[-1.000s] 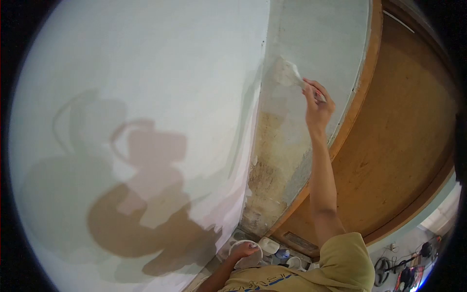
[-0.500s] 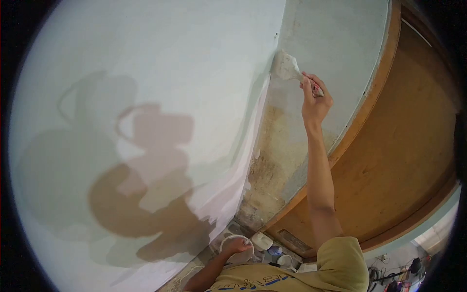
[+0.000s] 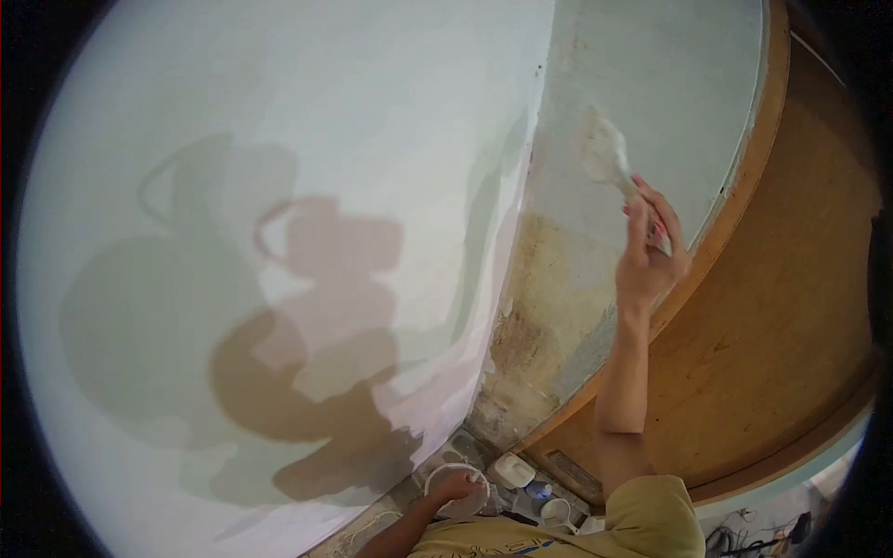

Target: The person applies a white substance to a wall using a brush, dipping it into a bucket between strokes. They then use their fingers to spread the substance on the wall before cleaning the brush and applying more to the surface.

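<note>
My right hand (image 3: 651,265) is raised and closed round the handle of a wide paintbrush (image 3: 605,151). Its pale, coated bristles point up and left, over the narrow grey wall strip (image 3: 642,84) between the corner and the door frame. Low down near my body, my left hand (image 3: 454,485) is closed on the rim of a round white bucket (image 3: 465,508). Below the grey area, the strip shows a stained, yellowish-brown patch (image 3: 530,307). The large white wall (image 3: 400,112) meets it at the corner on the left.
A brown wooden door (image 3: 763,307) in an orange-brown frame (image 3: 721,228) stands at the right. On the floor by the bucket are a white container (image 3: 512,471) and a blue item (image 3: 538,489). Cables (image 3: 744,539) lie at the lower right. Shadows fall across the white wall.
My right hand has moved the paintbrush right and down, away from the wall corner towards the door frame. The view has shifted slightly. My left hand still grips the bucket.
</note>
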Motion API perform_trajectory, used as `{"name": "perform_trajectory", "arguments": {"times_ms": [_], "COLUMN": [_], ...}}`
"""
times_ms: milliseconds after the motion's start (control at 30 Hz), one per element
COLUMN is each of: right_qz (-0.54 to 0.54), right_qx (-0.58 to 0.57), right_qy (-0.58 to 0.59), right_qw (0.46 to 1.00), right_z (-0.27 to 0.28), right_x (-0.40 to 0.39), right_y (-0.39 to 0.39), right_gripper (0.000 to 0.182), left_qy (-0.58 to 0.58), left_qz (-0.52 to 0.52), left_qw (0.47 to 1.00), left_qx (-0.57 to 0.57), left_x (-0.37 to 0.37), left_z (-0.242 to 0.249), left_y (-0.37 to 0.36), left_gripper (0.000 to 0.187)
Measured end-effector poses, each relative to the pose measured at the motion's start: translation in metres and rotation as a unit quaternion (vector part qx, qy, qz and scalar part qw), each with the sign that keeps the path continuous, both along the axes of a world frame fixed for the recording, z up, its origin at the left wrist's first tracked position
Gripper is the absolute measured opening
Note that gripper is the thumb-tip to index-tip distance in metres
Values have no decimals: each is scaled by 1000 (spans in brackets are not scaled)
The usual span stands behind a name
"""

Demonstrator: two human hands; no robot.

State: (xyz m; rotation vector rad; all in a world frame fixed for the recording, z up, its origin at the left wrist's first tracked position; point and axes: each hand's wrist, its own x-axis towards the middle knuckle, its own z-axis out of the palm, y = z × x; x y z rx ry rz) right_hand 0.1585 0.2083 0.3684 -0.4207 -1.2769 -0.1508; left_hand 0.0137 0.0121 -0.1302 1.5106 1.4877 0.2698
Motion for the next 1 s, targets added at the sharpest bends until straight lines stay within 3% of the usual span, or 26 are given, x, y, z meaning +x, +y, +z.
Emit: {"name": "perform_trajectory", "arguments": {"times_ms": [67,200,300,367,400,433,500,567,633,667,700,767,800,867,900,933,1000], "right_qz": [63,54,61,48,35,32,-83,-81,-88,-85,-83,-94,-77,-57,-55,-69,-98], "right_qx": [-39,-33,-38,-47,-50,-54,-49,-6,2,-27,-56,-163,-215,-310,-353,-370,-423], "right_qy": [-9,-28,-4,6,15,17,-6,13,8,12,15,11,21,58,81,120,192], "right_qw": [997,998,997,998,998,998,995,997,996,996,995,982,973,947,931,919,880], "right_z": [3,-1,-2,-5,-6,-8,-14,-26,-39,-54,-70,-110,-129,-170,-190,-209,-243], "right_x": [-11,-19,-11,1,8,18,40,62,88,108,129,165,173,178,175,167,147], "right_y": [20,59,58,41,30,17,-12,-42,-75,-89,-104,-134,-149,-175,-184,-190,-206], "right_gripper": [14,14,14,15,15,15,15,15,15,14,13,16,16,15,14,14,13], "left_qy": [-64,-66,-32,-15,-50,-48,12,36,-13,-76,-74,-99,-100,14,-1,16,-92], "left_qz": [19,33,61,101,75,72,-7,-22,28,46,40,51,58,-15,26,25,39], "left_qw": [997,992,997,988,982,983,997,998,999,991,992,994,992,998,993,995,990], "left_qx": [-34,-102,-21,120,167,163,-74,-41,31,96,93,-22,43,51,116,93,100], "left_x": [4,6,3,0,-5,-8,-16,-17,-14,-10,-10,-3,-3,-6,-5,-5,-9], "left_z": [-17,-53,-53,-36,-78,-61,-25,-33,-22,-54,-42,8,-12,5,5,12,-25], "left_y": [-1,-1,-7,-9,-7,-4,13,11,13,15,18,22,24,40,38,43,54], "left_gripper": [60,60,58,57,57,57,62,64,63,60,60,58,55,54,54,57,57]}}
